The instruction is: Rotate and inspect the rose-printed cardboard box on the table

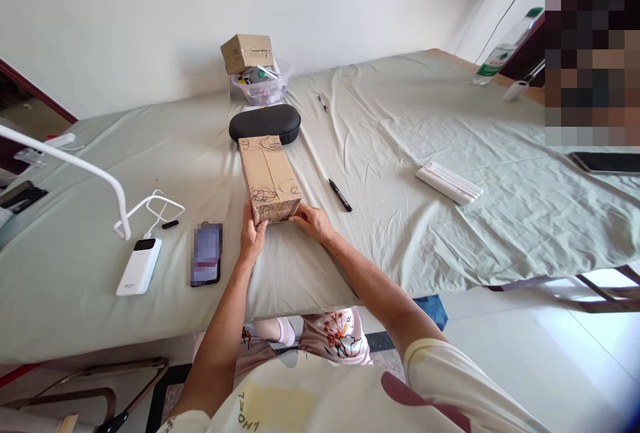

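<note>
A long brown cardboard box (270, 166) with dark scribbles on its corners and near end lies on the cloth-covered table. My left hand (251, 233) grips its near left corner, thumb against the scribbled end. At the near right corner my right hand (313, 221) holds the box with its fingers closed on the edge; some fingertips are hidden. Right of the box rests a black marker (341, 195) with its cap on. Touching or just behind the box's far end is a black zip case (265, 123).
A plastic basket (270, 91) with a smaller carton (247, 53) on top stands by the wall. Left are a phone (207, 254) and a cabled white power bank (140, 266). A white ribbed object (450, 183), a pen (323, 104) and a water bottle (505, 49) lie rightward.
</note>
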The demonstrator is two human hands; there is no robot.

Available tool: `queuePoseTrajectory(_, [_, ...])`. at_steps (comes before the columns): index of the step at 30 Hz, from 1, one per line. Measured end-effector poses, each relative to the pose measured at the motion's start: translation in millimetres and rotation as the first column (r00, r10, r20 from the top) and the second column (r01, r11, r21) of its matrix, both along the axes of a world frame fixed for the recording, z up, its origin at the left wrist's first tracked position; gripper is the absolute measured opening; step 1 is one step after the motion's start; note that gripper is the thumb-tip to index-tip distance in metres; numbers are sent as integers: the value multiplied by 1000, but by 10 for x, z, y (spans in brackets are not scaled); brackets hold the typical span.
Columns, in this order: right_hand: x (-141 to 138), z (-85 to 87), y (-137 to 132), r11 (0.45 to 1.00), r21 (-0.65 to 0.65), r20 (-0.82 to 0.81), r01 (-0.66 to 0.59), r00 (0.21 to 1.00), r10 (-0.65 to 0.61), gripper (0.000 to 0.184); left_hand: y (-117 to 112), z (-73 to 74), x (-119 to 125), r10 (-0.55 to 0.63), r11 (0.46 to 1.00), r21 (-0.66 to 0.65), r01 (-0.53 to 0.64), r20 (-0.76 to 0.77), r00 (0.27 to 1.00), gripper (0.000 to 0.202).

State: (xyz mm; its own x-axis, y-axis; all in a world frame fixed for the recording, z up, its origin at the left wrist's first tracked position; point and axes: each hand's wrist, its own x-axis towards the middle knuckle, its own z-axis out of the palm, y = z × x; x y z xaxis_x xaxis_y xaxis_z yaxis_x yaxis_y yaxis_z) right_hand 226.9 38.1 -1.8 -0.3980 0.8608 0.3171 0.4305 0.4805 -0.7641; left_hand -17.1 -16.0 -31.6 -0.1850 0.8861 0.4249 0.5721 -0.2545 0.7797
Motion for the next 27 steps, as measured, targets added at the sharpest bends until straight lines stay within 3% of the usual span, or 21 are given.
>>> queuePoseTrajectory(7, [-9,0,7,998,62,34,-17,999,15,73,1,6,20,43,996,83,-43,-7,999,66])
queuePoseTrajectory(13, [16,-8,8,998,-17,-112,59,992,-61,83,-13,34,49,87,977,204,-68,-87,992,60])
queuePoseTrajectory(17, [43,-24,19,994,35,-270,102,959,-89,96,-48,84,76,146,952,285,-112,-100,984,54])
queuePoseTrajectory(21, [46,-14,19,987,101,-357,125,931,-82,83,-79,103,79,217,937,292,-193,-51,975,54])
queuePoseTrajectory(27, [39,43,-13,984,131,-354,121,933,-67,66,-83,95,69,251,940,239,-244,0,968,65])
